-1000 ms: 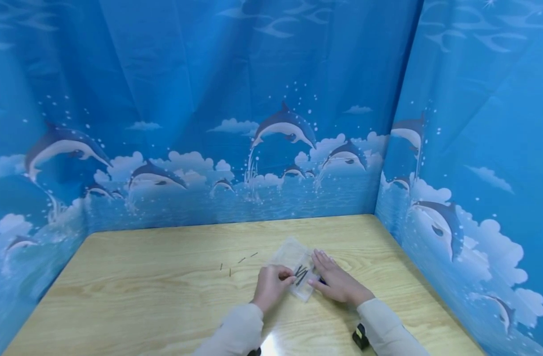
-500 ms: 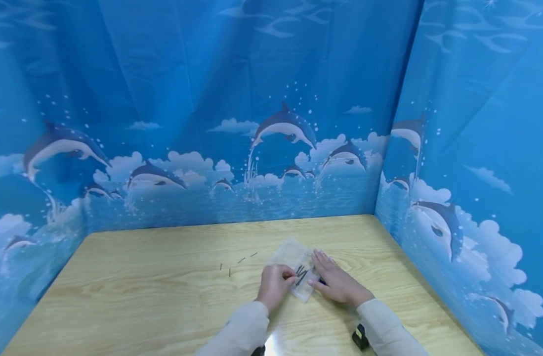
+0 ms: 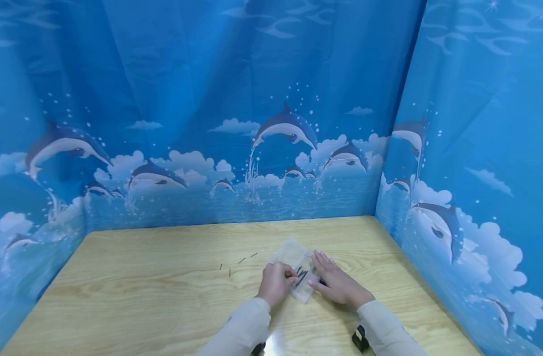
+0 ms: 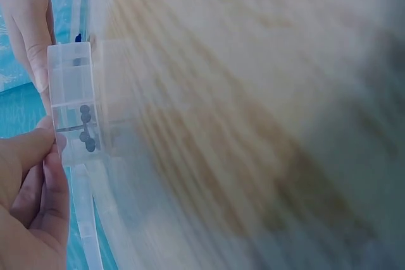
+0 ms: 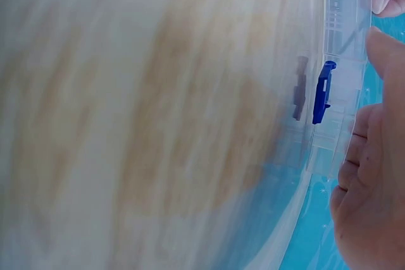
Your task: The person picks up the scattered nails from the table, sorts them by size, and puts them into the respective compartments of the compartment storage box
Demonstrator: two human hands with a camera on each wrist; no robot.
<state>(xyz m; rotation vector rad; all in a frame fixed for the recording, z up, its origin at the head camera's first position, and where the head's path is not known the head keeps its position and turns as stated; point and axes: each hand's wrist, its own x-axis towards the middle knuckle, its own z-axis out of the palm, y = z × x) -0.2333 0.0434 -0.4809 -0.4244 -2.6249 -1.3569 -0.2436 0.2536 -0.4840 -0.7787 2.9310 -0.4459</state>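
Note:
A clear plastic storage box [image 3: 304, 292] lies on the wooden table with its see-through lid [image 3: 289, 251] folded back. Several thin dark screws [image 3: 302, 276] lie inside it; their round heads [image 4: 89, 146] show through the wall in the left wrist view. My left hand [image 3: 276, 284] is at the box's left side, thumb and fingertips pinching the end of a screw [image 4: 69, 129] over the compartment. My right hand [image 3: 338, 283] lies along the right side, fingers straight, steadying the box. Beside it shows the blue latch [image 5: 323, 93].
More thin screws lie loose to the left of the box, among them a screw [image 3: 229, 272] nearer me and a screw [image 3: 254, 254] farther off. A blue dolphin-print curtain [image 3: 235, 148] closes in the table [image 3: 142, 291] at the back and right.
My left hand has shifted slightly to the right, farther over the box, its fingertips still pinched. My right hand and the box stay in place.

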